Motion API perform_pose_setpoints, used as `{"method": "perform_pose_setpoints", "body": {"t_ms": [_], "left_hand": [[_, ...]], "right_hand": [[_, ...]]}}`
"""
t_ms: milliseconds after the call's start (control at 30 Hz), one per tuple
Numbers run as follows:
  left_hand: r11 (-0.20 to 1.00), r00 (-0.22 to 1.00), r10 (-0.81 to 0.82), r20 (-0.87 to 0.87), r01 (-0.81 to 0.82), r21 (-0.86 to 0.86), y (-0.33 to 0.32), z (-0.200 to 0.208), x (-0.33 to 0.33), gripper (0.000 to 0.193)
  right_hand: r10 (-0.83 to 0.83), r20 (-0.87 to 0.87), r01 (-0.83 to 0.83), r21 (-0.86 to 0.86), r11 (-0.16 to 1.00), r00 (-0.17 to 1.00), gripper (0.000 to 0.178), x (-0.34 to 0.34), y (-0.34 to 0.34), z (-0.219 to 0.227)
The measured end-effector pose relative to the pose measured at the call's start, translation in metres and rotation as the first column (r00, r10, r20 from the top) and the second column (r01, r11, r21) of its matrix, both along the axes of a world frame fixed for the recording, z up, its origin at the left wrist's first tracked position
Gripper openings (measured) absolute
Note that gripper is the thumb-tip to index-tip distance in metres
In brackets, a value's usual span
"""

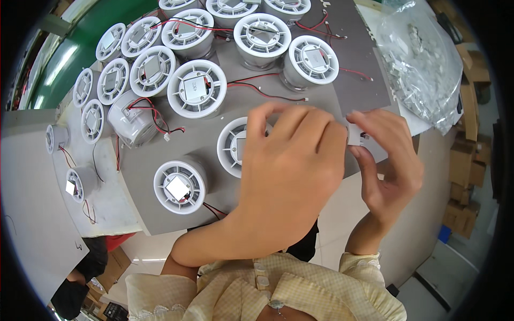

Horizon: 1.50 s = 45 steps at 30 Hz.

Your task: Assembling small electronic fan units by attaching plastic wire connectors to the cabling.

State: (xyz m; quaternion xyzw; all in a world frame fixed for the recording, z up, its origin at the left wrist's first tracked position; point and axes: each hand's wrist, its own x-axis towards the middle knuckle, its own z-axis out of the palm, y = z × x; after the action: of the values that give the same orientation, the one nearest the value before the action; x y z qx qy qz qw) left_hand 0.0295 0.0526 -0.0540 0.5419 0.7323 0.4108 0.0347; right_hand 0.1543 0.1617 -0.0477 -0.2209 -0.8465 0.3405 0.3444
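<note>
My right hand (393,155) pinches a small white part (354,135) with dark bits at its edge between thumb and forefinger. Beside it, my left hand (294,152) is closed with its back toward me; its fingertips are hidden, so what they hold cannot be made out. A white round ribbed housing (230,147) stands partly covered behind the left hand. Nearer to me is another such housing (180,187), with a bright square plate on top and red and black wires (214,209) trailing from it.
Several more white ribbed housings (197,88) with wires fill the far and left parts of the grey mat (257,104). One housing (134,120) is tipped on its side. A clear plastic bag (415,69) of small parts lies at the far right. Cardboard boxes (463,182) stand beyond.
</note>
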Motion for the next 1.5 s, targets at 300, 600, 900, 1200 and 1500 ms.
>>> {"method": "perform_pose_setpoints", "body": {"t_ms": [300, 600, 900, 1200, 1500], "left_hand": [[0.877, 0.929, -0.018, -0.369, -0.163, -0.452, -0.042, 0.029, -0.018, 0.058], [0.965, 0.991, -0.129, -0.024, 0.12, -0.233, -0.051, 0.022, -0.026, 0.062], [0.976, 0.97, -0.185, 0.16, 0.2, -0.081, -0.053, 0.0, -0.03, 0.062], [0.985, 0.89, -0.117, 0.441, 0.161, -0.063, -0.051, 0.0, -0.013, 0.064], [0.982, 0.885, -0.106, 0.454, 0.165, -0.092, -0.052, -0.007, -0.014, 0.061]], "right_hand": [[-0.13, 0.329, -0.035, 0.452, 0.891, 0.935, 0.041, 0.005, -0.005, 0.005], [-0.027, 0.414, -0.154, 0.397, 0.905, 0.91, 0.037, 0.002, -0.024, 0.007], [0.124, 0.263, -0.207, 0.319, 0.925, 0.957, 0.03, 0.01, -0.013, -0.002], [0.296, 0.043, -0.299, 0.194, 0.934, 0.954, 0.034, 0.012, 0.002, -0.013], [0.32, 0.04, -0.32, 0.25, 0.914, 0.946, 0.036, 0.007, -0.001, -0.017]]}}
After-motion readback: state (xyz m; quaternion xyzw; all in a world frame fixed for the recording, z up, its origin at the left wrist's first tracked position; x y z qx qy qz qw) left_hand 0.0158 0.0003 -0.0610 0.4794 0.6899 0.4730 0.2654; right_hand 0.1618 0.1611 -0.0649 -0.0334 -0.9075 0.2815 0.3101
